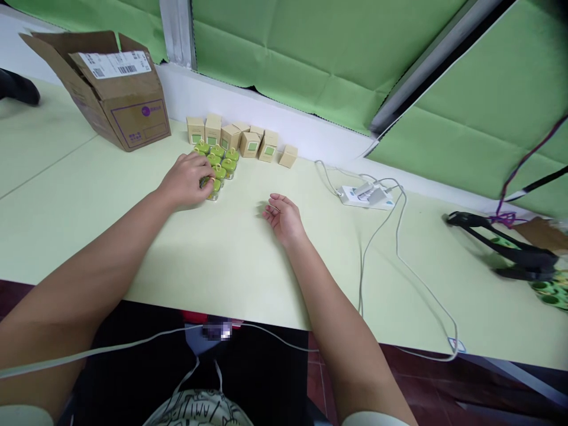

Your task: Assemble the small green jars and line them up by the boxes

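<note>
Several small clear jars with green lids and ring loops [229,167] stand in a tight cluster on the pale table. My left hand [189,179] reaches over the near left side of this cluster, its fingers bent around a jar at the near end [215,189]. The fingertips are partly hidden by the hand and the lids. My right hand [284,219] rests near the table to the right, palm turned inward, fingers loosely curled and apart with nothing in them. Behind the jars, a row of small kraft boxes with green labels [249,144] stands along the wall.
An open cardboard carton [137,121] sits at the back left. One small box [288,156] stands apart. A white power strip [366,197] with plugs and trailing cables lies right of my hand. Farther right are a black stand-like object [510,251] and green patterned items [550,293].
</note>
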Demonstrator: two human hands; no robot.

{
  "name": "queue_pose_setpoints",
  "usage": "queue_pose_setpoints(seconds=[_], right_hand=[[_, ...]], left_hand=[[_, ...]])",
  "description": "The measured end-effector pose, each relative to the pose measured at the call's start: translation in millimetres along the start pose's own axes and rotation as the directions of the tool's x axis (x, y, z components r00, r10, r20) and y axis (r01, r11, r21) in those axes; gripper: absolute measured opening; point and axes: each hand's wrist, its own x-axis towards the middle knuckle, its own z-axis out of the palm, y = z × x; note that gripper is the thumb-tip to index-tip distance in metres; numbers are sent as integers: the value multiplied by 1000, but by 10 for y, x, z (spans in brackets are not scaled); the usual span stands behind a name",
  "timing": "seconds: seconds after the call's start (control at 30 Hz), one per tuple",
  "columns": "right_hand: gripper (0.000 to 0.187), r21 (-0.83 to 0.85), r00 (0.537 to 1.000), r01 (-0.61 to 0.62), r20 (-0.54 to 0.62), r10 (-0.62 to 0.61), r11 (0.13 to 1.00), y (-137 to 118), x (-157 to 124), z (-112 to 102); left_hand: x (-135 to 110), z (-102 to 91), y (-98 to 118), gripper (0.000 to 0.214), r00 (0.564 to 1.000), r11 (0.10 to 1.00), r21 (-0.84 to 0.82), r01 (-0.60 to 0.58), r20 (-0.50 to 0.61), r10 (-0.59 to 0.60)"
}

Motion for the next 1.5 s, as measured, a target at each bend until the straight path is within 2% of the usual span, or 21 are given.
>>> queue_pose_setpoints(seconds=[0.37, 0.57, 0.87, 0.97, 1.03, 1.13, 1.2, 1.27, 1.33, 1.5], right_hand=[[16, -10, 1000, -3, -20, 3, 1000, -26, -11, 32], [18, -28, 1000, -4, -7, 4, 1000, -16, -35, 12], [22, -111, 1000, 19, 25, -17, 994, 26, -118, -19], [28, -210, 995, 79, 82, -63, 975, 56, -140, -15], [33, -317, 978, 169, 169, -120, 933, 85, -162, -2], [41, -456, 912, 370, 344, -222, 810, 142, -206, 29], [44, -486, 853, 486, 446, -272, 727, 180, -234, 48], [42, -486, 814, 544, 502, -291, 684, 205, -257, 59], [39, -487, 810, 545, 515, -279, 683, 211, -274, 64], [23, -515, 862, 475, 436, -259, 714, 159, -322, 79]], left_hand=[[32, 50, -11, 19, 995, 996, 40, -84, -46, 86], [37, 65, -3, 16, 996, 998, -6, -63, -66, 62], [3, 58, 122, 12, 987, 994, 13, -105, -121, 105], [-1, 37, 217, 9, 979, 989, 31, -142, -140, 145], [-17, 39, 314, 10, 974, 984, 11, -176, -145, 175], [-74, 94, 495, 15, 960, 966, -105, -236, -179, 215], [-122, 161, 611, 16, 970, 950, -215, -227, -140, 200], [-161, 226, 697, 17, 975, 932, -287, -222, -96, 202], [-180, 268, 743, 17, 979, 919, -338, -202, -66, 191], [-173, 279, 760, 16, 990, 896, -421, -137, -42, 132]])
